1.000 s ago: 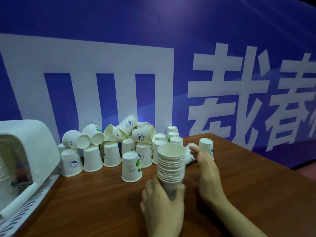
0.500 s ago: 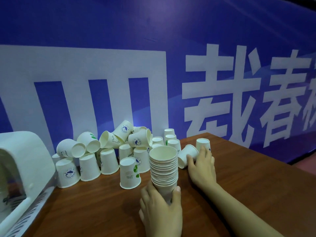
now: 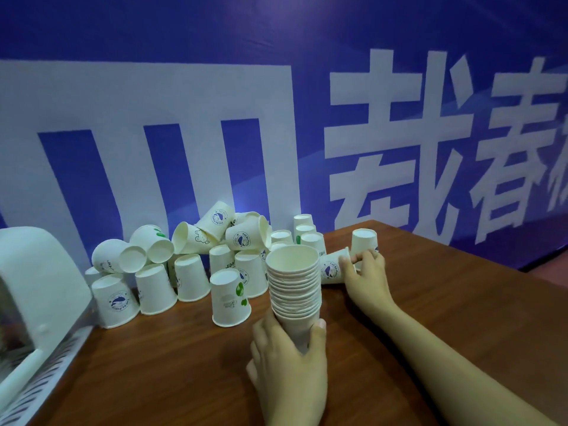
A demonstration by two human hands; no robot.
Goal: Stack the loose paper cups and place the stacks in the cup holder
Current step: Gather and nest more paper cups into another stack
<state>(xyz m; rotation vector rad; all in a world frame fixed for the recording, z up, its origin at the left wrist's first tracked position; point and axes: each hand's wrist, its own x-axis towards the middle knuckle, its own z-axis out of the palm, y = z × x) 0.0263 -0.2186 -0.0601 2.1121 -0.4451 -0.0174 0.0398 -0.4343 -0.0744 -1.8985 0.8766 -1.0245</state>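
Observation:
My left hand (image 3: 289,367) grips the bottom of a tall stack of nested white paper cups (image 3: 294,282), held upright with mouths up over the brown table (image 3: 461,302). My right hand (image 3: 367,275) reaches past the stack and pinches a cup lying on its side (image 3: 330,267). An upside-down cup (image 3: 364,241) stands just behind that hand. Several loose white cups (image 3: 190,259), some upside down and some piled sideways, crowd the back of the table. The white cup holder (image 3: 37,287) sits at the left edge.
A blue banner with large white characters (image 3: 276,118) stands right behind the cups. A white slotted tray (image 3: 40,385) juts from the holder's base at lower left. One upside-down cup with a green print (image 3: 230,298) stands close to the left of the stack.
My right hand has closed its fingers round the sideways cup to the right of the stack. My left hand keeps holding the stack, which sits slightly lower and nearer.

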